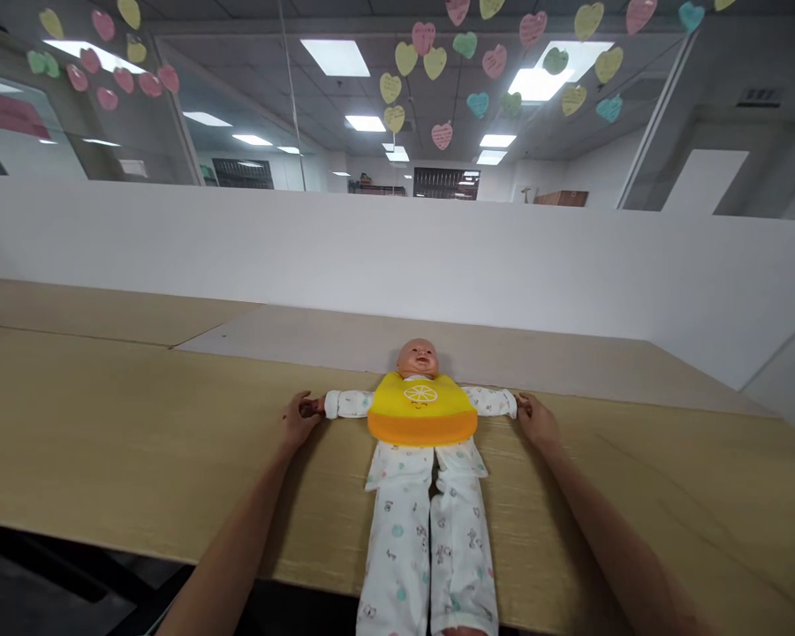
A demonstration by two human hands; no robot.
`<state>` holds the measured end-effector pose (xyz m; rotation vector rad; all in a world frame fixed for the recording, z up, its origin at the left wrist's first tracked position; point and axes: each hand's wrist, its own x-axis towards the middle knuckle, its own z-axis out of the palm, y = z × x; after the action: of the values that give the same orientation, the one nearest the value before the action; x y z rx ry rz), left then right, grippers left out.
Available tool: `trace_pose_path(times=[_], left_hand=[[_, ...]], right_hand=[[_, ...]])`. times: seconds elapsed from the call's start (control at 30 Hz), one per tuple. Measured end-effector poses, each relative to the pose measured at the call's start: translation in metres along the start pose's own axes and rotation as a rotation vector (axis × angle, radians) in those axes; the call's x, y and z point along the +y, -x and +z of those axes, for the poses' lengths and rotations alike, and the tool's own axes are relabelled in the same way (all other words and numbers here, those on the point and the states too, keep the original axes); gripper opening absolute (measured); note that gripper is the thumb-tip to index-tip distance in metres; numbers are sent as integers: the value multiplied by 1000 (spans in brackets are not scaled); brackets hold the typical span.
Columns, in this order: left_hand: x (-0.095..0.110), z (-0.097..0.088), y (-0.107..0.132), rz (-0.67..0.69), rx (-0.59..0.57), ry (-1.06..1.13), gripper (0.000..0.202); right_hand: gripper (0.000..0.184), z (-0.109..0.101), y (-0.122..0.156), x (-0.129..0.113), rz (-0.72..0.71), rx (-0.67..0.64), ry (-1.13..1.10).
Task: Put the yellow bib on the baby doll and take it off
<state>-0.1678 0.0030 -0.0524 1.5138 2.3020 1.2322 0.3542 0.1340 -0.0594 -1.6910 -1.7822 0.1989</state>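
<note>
1. The left hand [298,422] is at the left side of the baby doll [419,468]. It is partly closed, and its fingers [310,407] touch the small hand of the doll at the end of the sleeve.
2. The right hand [536,422] is at the other side in the same way. It is also partly closed, and it touches the other small hand of the doll. For both hands, I cannot tell how firm is the hold.
3. The baby doll lies on its back on the wooden surface [106,424], with the arms stretched out to both sides. Its head is toward the far side, and its legs come toward the person, to the near edge.
4. The doll wears white pajamas [397,548] with small colored prints, and a yellow bib [422,408] with an orange lower band and a picture of a lemon slice.
5. Behind the surface stands a white partition [305,256]. Above it, many paper hearts [465,44] in pink, yellow, green and blue are fixed on glass panels.
</note>
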Motion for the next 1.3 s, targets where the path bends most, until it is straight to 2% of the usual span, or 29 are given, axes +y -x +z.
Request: trace_pose_path(times=[0.13,0.3,0.37,0.57,0.73,0.9,1.1,1.3], left_hand=[[-7,4,-2,-30,-1,104,51],[0,1,1,-156,195,148,55],[5,-1,2,-191,210,127,53],[10,-2,3,-161,107,-88,44],[10,-1,4,-148,37,-152,37],[22,-7,8,-136,-35,-174,34],[33,-13,12,-182,-38,-170,32],[29,-9,11,-169,-36,-184,32]], right_hand=[[46,1,-14,4,50,-19,67],[47,5,-25,1,60,7,29],[47,6,-28,0,55,-12,35],[45,6,-28,-1,62,-26,33],[39,4,-23,-2,70,-29,48],[37,1,-16,-5,107,-14,80],[33,-4,-5,-10,124,-15,122],[32,-6,1,-11,136,6,103]])
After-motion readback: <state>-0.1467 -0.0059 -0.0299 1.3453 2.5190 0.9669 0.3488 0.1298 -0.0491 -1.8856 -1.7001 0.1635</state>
